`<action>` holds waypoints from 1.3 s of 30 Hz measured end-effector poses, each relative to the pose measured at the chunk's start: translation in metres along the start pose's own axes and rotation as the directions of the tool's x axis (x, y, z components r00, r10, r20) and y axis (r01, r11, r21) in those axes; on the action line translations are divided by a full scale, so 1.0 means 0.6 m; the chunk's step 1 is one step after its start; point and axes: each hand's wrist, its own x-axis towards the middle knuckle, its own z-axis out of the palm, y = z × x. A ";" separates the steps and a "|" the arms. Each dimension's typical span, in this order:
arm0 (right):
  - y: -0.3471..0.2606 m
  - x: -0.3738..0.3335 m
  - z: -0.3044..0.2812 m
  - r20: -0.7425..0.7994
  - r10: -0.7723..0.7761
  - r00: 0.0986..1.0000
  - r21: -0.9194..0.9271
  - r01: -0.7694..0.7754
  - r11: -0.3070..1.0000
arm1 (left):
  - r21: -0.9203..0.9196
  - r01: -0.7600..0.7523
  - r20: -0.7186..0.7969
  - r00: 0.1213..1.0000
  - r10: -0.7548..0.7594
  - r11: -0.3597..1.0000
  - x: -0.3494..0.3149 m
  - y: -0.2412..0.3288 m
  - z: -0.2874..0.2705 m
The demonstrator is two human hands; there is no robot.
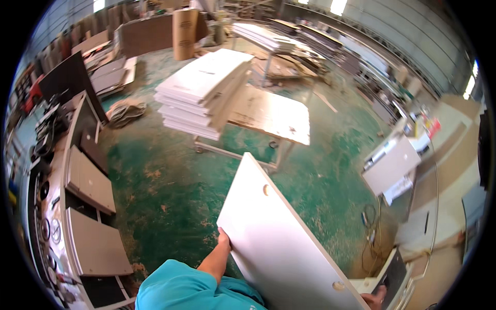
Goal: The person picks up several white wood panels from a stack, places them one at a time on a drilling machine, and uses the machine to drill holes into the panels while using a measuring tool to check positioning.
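Note:
A white cabinet door [284, 243] with two round hinge-cup holes along its right edge stands tilted in front of me. My left hand [224, 241] grips its left edge, thumb side showing and the other fingers hidden behind the board. At the lower right end, my right hand [375, 298] holds the opposite edge, partly cut off by the picture's rim. Beyond the door's far corner, a stack of white panels [206, 77] rests on the left part of a low wheeled table [271, 116] with a worn wooden top.
A long workbench [72, 155] with light drawer fronts [98, 243] and tools runs along my left. To the right, a grey-white panel [392, 165] leans by a cluttered bench, with cables [371, 232] on the green floor [170, 206]. A brown cardboard roll [184, 33] stands farther back.

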 end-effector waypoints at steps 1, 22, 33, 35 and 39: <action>0.022 0.048 0.025 0.018 0.039 0.999 -0.021 -0.038 0.999 | -0.092 0.003 0.014 1.000 -0.002 0.996 0.015 0.041 -0.005; -0.011 1.069 0.975 0.984 0.180 0.006 -0.176 0.243 0.954 | -0.934 -0.296 -0.313 0.948 -0.061 0.201 0.178 0.434 -0.263; 0.011 0.977 1.589 0.856 0.343 -0.387 -0.168 0.419 0.892 | -0.957 -0.268 -0.271 0.963 0.004 -0.110 0.429 0.678 -0.352; -0.007 0.877 1.720 0.805 0.291 -0.517 0.003 0.494 0.870 | -0.953 -0.273 -0.287 0.952 0.102 -0.134 0.481 0.751 -0.368; 0.028 0.707 1.907 0.683 0.257 -0.683 0.277 0.568 0.775 | -0.890 -0.395 -0.451 0.837 0.310 -0.228 0.560 0.856 -0.468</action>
